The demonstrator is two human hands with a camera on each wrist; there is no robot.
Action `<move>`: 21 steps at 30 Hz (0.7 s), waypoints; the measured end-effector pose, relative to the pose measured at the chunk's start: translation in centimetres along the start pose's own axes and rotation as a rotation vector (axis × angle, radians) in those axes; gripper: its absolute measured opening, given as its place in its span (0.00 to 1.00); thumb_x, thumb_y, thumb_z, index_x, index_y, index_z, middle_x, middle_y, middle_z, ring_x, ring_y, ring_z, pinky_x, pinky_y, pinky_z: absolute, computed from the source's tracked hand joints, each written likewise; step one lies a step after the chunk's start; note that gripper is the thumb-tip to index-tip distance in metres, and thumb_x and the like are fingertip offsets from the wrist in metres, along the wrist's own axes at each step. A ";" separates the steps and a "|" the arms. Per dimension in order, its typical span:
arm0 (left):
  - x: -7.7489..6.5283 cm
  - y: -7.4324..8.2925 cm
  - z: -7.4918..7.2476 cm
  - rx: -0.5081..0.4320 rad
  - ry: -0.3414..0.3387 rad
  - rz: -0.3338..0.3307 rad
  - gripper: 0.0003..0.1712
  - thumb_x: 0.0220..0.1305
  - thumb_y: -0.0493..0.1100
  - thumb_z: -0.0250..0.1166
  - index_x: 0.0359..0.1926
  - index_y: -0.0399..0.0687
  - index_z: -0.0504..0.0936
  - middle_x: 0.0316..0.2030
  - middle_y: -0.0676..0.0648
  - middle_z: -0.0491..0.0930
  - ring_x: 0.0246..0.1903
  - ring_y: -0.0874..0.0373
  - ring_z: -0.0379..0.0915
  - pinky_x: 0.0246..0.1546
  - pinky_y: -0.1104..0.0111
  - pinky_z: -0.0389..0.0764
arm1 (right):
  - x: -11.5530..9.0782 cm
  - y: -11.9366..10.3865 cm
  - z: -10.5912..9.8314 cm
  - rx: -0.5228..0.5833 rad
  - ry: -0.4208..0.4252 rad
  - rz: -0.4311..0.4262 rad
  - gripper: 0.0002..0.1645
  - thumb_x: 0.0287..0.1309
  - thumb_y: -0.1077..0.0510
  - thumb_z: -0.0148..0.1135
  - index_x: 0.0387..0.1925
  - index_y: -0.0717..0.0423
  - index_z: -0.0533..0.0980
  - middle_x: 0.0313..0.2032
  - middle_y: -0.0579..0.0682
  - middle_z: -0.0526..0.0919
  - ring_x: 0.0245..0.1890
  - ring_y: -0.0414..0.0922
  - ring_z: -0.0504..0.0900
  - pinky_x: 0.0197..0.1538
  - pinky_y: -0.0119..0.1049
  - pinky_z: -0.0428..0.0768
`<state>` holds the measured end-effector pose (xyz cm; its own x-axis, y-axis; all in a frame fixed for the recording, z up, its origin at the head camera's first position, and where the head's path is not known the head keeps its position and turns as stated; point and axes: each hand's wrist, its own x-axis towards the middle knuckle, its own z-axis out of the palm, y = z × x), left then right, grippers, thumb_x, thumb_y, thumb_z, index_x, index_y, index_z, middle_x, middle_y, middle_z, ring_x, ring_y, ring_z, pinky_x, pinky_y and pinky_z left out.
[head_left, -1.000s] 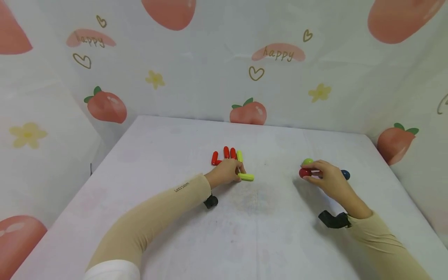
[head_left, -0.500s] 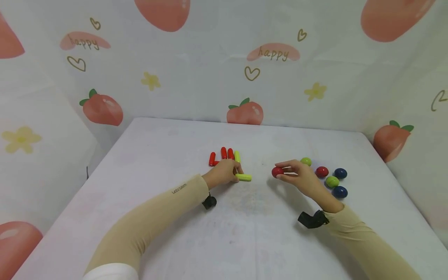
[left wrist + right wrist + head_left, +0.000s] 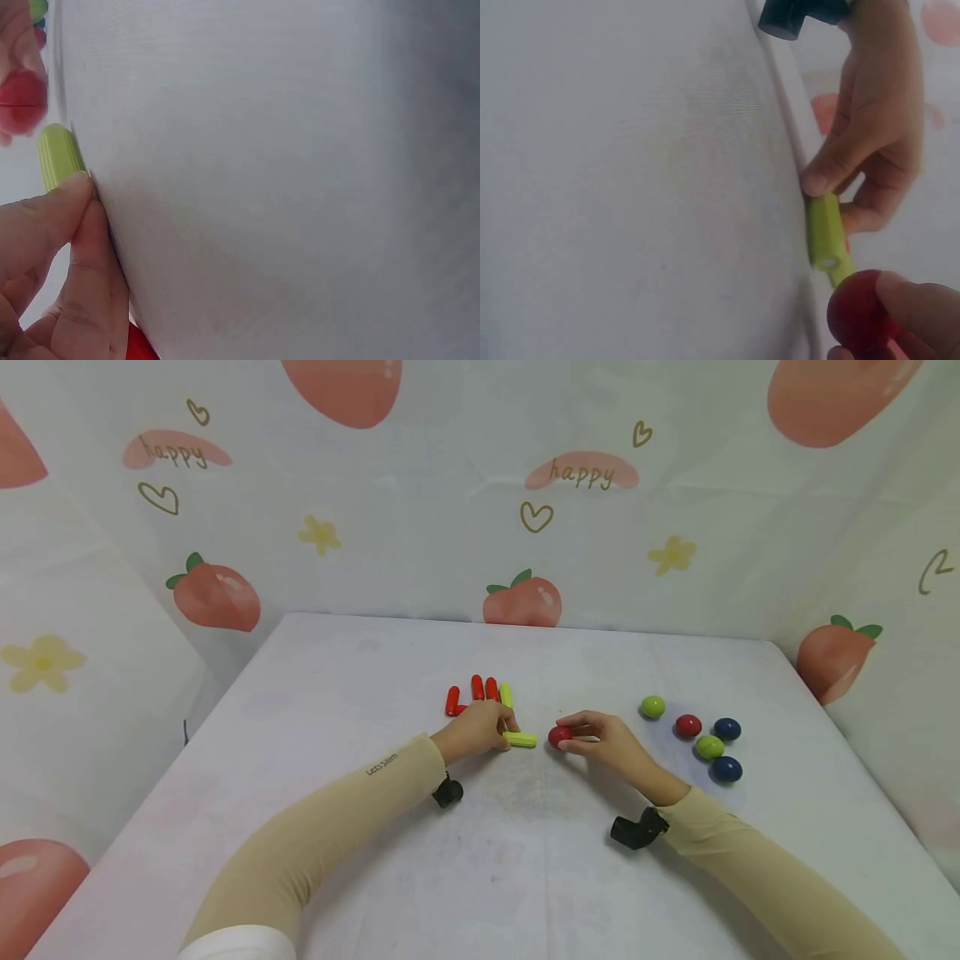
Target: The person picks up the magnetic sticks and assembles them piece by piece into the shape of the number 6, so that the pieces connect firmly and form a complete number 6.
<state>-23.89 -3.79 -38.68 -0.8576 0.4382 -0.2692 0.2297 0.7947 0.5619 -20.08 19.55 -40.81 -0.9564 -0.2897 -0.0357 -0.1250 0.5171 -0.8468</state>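
Beige sleeves (image 3: 363, 806), dark lettering (image 3: 382, 764), black wrist cameras (image 3: 640, 829)

A white cloth (image 3: 450, 485) rises behind the pale, faintly smudged surface (image 3: 487, 893) and flanks it on both sides. Three leafy peaches (image 3: 522, 602) are printed on it, the middle one just above the back edge, with larger ones cut off by the borders. Two pink bands (image 3: 582, 471) read "happy", each with a brown outlined heart (image 3: 536, 516) below and a smaller one above, among three yellow flowers (image 3: 672, 555).
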 end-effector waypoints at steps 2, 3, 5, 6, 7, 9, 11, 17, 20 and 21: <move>0.0 0.0 0.0 0.002 0.000 0.004 0.10 0.54 0.36 0.72 0.39 0.48 0.85 0.30 0.50 0.78 0.32 0.60 0.71 0.31 0.75 0.72 | 0.3 0.1 0.3 0.007 -0.003 -0.001 0.23 0.57 0.58 0.68 0.54 0.63 0.77 0.51 0.62 0.82 0.52 0.56 0.81 0.57 0.50 0.76; 0.0 0.0 0.0 0.002 -0.001 0.005 0.10 0.55 0.36 0.72 0.39 0.48 0.85 0.30 0.50 0.78 0.32 0.60 0.71 0.31 0.75 0.72 | 0.4 0.2 0.4 0.013 -0.006 0.002 0.23 0.58 0.59 0.67 0.54 0.63 0.77 0.51 0.62 0.82 0.53 0.56 0.81 0.58 0.51 0.76; 0.0 0.0 0.0 0.002 -0.002 0.004 0.10 0.55 0.36 0.72 0.40 0.48 0.85 0.30 0.50 0.78 0.32 0.60 0.71 0.31 0.74 0.73 | 0.6 0.2 0.6 0.022 -0.013 0.012 0.23 0.58 0.59 0.67 0.55 0.63 0.77 0.52 0.61 0.82 0.53 0.56 0.81 0.58 0.51 0.75; 0.0 0.0 -0.1 0.003 -0.003 0.002 0.10 0.55 0.36 0.72 0.40 0.48 0.85 0.30 0.50 0.78 0.32 0.59 0.71 0.31 0.74 0.73 | 0.7 0.1 0.6 0.022 -0.016 0.025 0.23 0.59 0.58 0.66 0.55 0.62 0.77 0.52 0.61 0.81 0.53 0.55 0.81 0.58 0.51 0.75; 0.0 0.0 -0.1 0.005 -0.003 0.002 0.10 0.55 0.36 0.72 0.40 0.49 0.85 0.31 0.50 0.78 0.32 0.59 0.71 0.31 0.74 0.73 | 0.8 0.1 0.7 0.024 -0.020 0.034 0.23 0.59 0.58 0.66 0.55 0.62 0.76 0.53 0.61 0.81 0.53 0.55 0.81 0.58 0.51 0.74; -0.1 0.1 -0.1 0.007 -0.004 -0.001 0.11 0.55 0.36 0.72 0.40 0.49 0.85 0.31 0.50 0.78 0.32 0.59 0.71 0.31 0.74 0.73 | 0.8 0.0 0.8 0.027 -0.025 0.058 0.23 0.59 0.58 0.66 0.56 0.61 0.76 0.54 0.60 0.81 0.54 0.55 0.80 0.58 0.51 0.74; -0.1 0.1 -0.2 0.012 -0.004 0.000 0.11 0.55 0.36 0.72 0.40 0.49 0.86 0.31 0.50 0.78 0.32 0.60 0.71 0.30 0.75 0.73 | 0.9 -0.1 0.9 0.023 -0.027 0.075 0.24 0.59 0.57 0.66 0.56 0.60 0.76 0.54 0.59 0.81 0.54 0.54 0.80 0.58 0.50 0.74; -0.2 0.3 -0.3 0.016 -0.002 0.005 0.11 0.55 0.36 0.72 0.40 0.49 0.86 0.31 0.50 0.79 0.33 0.60 0.72 0.31 0.74 0.73 | 1.0 -0.3 1.1 0.025 -0.040 0.081 0.23 0.59 0.57 0.66 0.56 0.61 0.76 0.53 0.59 0.81 0.53 0.53 0.80 0.58 0.49 0.75; -0.2 0.2 -0.3 0.021 0.002 0.005 0.11 0.54 0.36 0.72 0.40 0.49 0.86 0.32 0.50 0.79 0.33 0.60 0.72 0.32 0.74 0.73 | 1.0 -0.4 1.1 0.030 -0.045 0.086 0.24 0.59 0.57 0.66 0.56 0.61 0.76 0.53 0.59 0.82 0.53 0.53 0.80 0.56 0.49 0.76; -0.2 0.2 -0.3 0.022 0.003 0.003 0.11 0.54 0.36 0.73 0.40 0.49 0.86 0.32 0.50 0.79 0.33 0.60 0.72 0.33 0.74 0.74 | 1.0 -0.4 1.2 0.032 -0.045 0.091 0.24 0.59 0.57 0.66 0.56 0.61 0.76 0.52 0.59 0.82 0.53 0.53 0.80 0.56 0.48 0.76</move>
<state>-23.82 -3.83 -38.33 -0.8584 0.4395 -0.2645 0.2427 0.8023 0.5454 -20.69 18.11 -41.11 -0.9506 -0.2790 -0.1364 -0.0291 0.5173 -0.8553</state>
